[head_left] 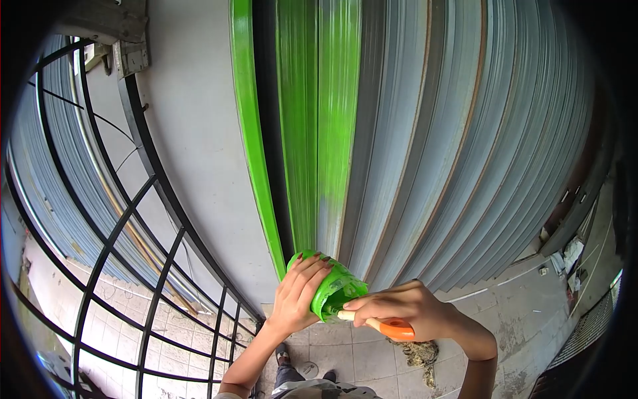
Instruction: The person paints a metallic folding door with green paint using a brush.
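My left hand (pixel 298 292) is wrapped around a green paint container (pixel 339 274), which is tipped so its ragged, paint-smeared mouth faces right. In my right hand (pixel 415 307) is a paintbrush (pixel 397 328) with a pale and orange handle. Its head reaches into the container's mouth, where the bristles are mostly hidden. Just beyond both hands stands a pleated metal shutter (pixel 425 133). Wet-looking green paint (pixel 337 100) covers the upper part of one of its left folds, fading to grey lower down. A narrow upright strip (pixel 247 100) further left is green too.
A black metal grille (pixel 139 266) curves along the left, beside a white wall panel (pixel 193 146). Below is a tiled floor (pixel 372 366), with a matted brownish bundle (pixel 420 356) near my feet. White scraps (pixel 573 256) lie at the far right.
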`<action>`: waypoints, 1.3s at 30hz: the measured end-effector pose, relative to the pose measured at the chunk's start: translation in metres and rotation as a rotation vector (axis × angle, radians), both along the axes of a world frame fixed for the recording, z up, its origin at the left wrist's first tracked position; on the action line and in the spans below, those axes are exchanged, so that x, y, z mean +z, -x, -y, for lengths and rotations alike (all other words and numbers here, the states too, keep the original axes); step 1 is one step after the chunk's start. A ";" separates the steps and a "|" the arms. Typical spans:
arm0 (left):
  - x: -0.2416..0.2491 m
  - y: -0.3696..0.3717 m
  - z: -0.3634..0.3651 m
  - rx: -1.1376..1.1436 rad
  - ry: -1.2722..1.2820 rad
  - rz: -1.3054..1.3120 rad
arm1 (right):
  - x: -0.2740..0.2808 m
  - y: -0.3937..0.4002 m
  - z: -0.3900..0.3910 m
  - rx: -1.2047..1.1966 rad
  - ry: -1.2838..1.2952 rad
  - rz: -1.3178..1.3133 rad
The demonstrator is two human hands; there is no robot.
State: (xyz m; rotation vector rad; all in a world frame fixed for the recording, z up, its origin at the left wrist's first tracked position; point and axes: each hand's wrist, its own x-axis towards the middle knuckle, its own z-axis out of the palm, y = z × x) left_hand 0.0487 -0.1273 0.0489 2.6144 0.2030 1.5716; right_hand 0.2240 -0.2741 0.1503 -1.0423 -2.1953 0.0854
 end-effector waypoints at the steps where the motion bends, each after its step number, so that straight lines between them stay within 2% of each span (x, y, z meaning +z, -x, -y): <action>1: 0.000 0.001 0.000 0.003 -0.007 -0.001 | -0.002 0.001 -0.002 0.005 0.006 -0.004; 15: 0.000 -0.003 -0.001 0.047 -0.089 -0.060 | -0.002 -0.001 -0.013 0.031 0.146 -0.007; 22: -0.002 -0.012 -0.001 0.026 -0.052 -0.050 | 0.003 -0.010 -0.019 0.027 0.229 0.037; 27: -0.004 -0.016 0.001 0.016 0.003 -0.054 | -0.011 -0.016 -0.018 -0.020 0.171 0.011; 29: -0.009 -0.019 0.002 -0.020 0.072 -0.048 | -0.002 -0.016 -0.013 -0.023 0.272 -0.004; 32: -0.015 -0.021 0.002 -0.017 0.187 -0.016 | -0.010 -0.019 -0.011 -0.092 0.220 -0.283; 33: -0.018 -0.021 0.004 -0.015 0.266 -0.009 | -0.011 -0.021 -0.008 -0.141 0.275 -0.258; 37: -0.022 -0.021 0.004 -0.014 0.443 -0.050 | -0.030 -0.019 -0.004 -0.092 0.096 -0.149; 39: -0.025 -0.021 -0.001 -0.028 0.519 -0.074 | -0.038 -0.019 -0.003 -0.082 0.086 -0.116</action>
